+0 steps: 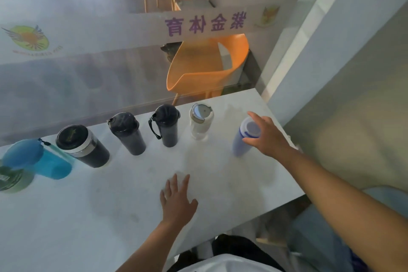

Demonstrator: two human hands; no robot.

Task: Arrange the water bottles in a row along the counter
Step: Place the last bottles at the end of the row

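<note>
Several water bottles stand in a row along the back of the white counter. From the left: a green bottle, a blue bottle, a wide black bottle with a silver band, a dark shaker, a dark bottle with a strap and a clear bottle with a white lid. At the right end stands a pale lavender bottle. My right hand wraps thumb and fingers around its top. My left hand lies flat on the counter, fingers spread, holding nothing.
A glass partition with a white band of purple lettering rises behind the row. An orange chair stands beyond it. The counter's right edge runs close to the lavender bottle, with a wall beyond.
</note>
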